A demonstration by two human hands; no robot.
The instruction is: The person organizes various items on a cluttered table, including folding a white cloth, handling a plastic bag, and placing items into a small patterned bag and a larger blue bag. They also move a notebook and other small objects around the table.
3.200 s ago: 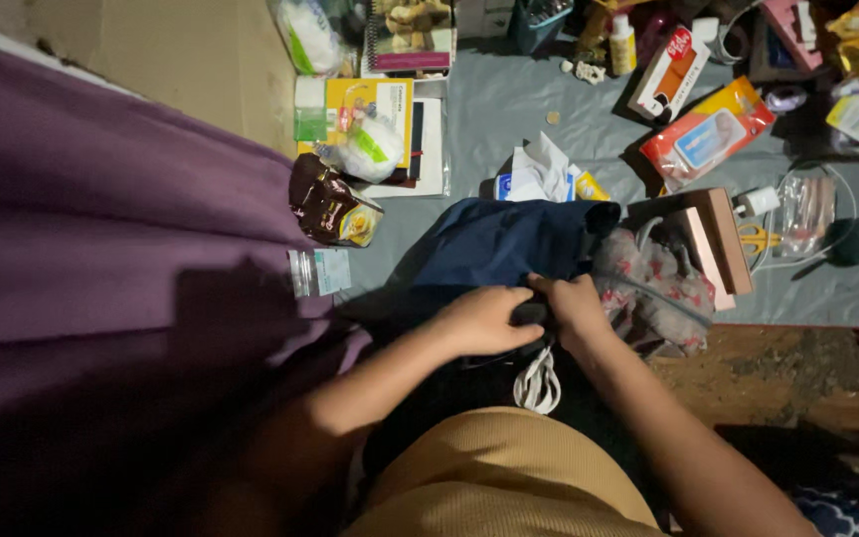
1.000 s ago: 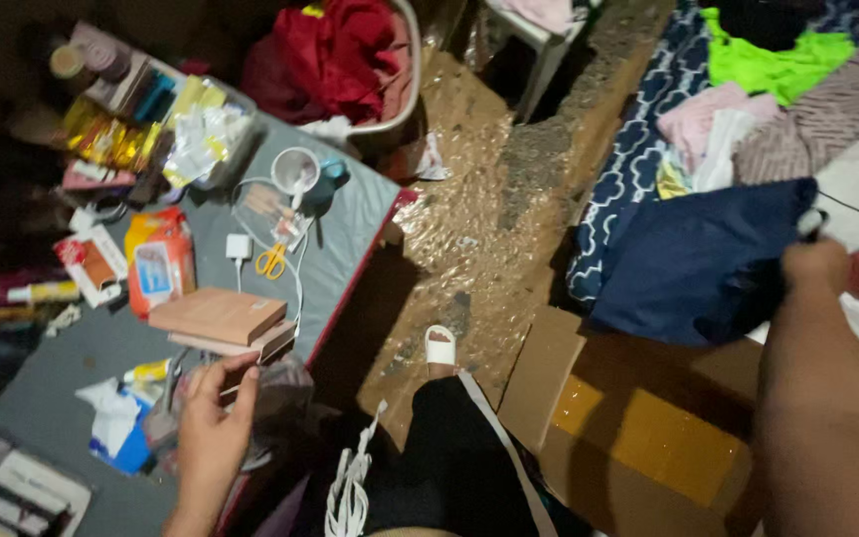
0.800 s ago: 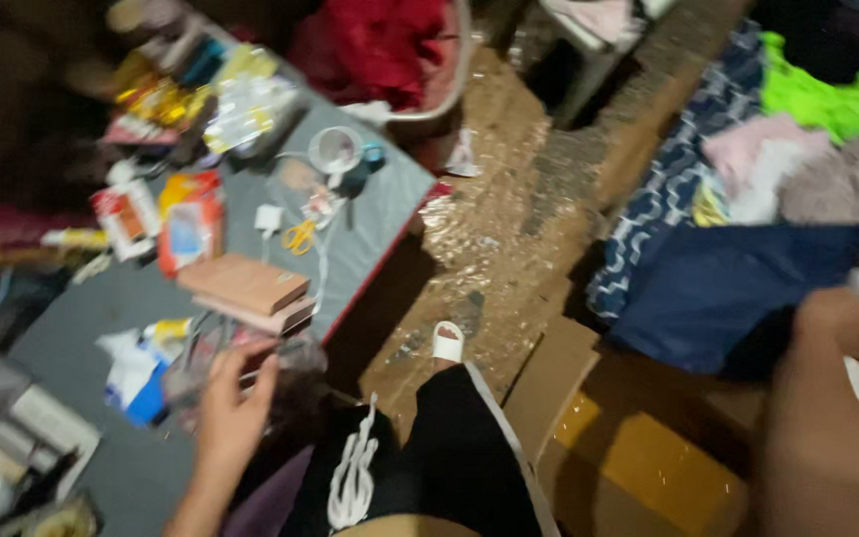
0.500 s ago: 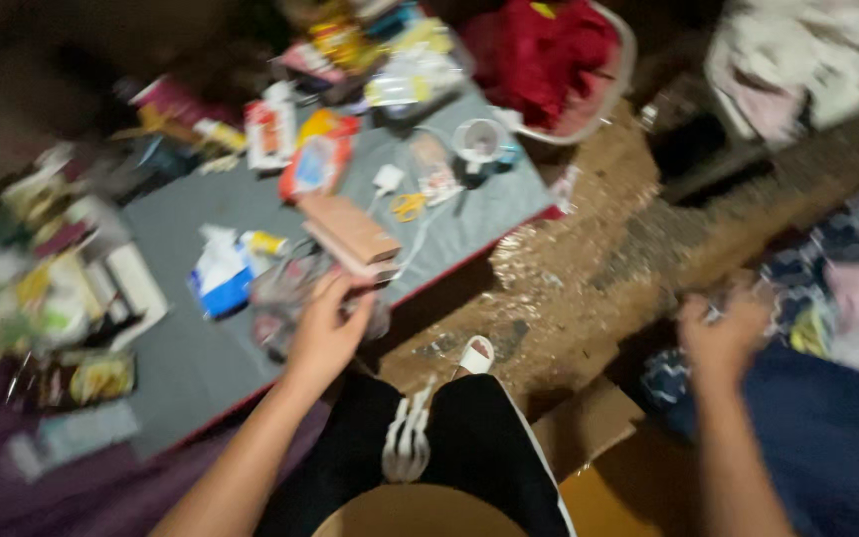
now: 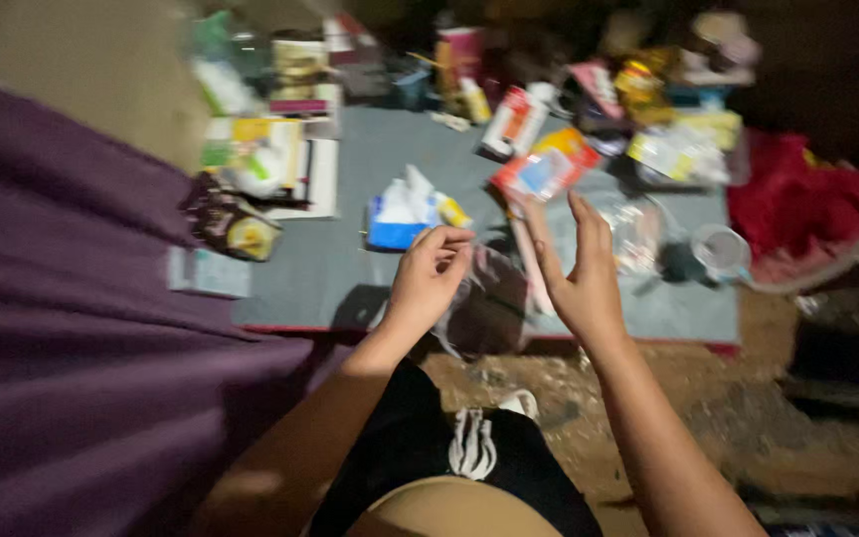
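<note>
Two hands meet over the near edge of the grey desk (image 5: 340, 268). The left hand (image 5: 428, 281) has its grip pinched, fingertips curled together on the top of a dark, patterned cloth pouch (image 5: 484, 308) that hangs at the desk's front edge — blur hides exactly how much of the cloth is caught. The right hand (image 5: 574, 268) is released, palm turned toward the left hand and fingers (image 5: 589, 214) spread upright, just beside the pouch and not clearly touching it.

Behind the left hand lies a blue and white tissue pack (image 5: 405, 209), and behind the right hand a red and orange packet (image 5: 547, 169) with a red and white box (image 5: 509, 119) farther back. Past the right hand sits a clear round container (image 5: 723, 249), and beyond the desk's right end a heap of red cloth (image 5: 797, 214). Toward the left lie a stack of books (image 5: 275, 164) and a dark snack bag (image 5: 231, 224) — both near a purple sheet (image 5: 62, 318) that fills the left side.
</note>
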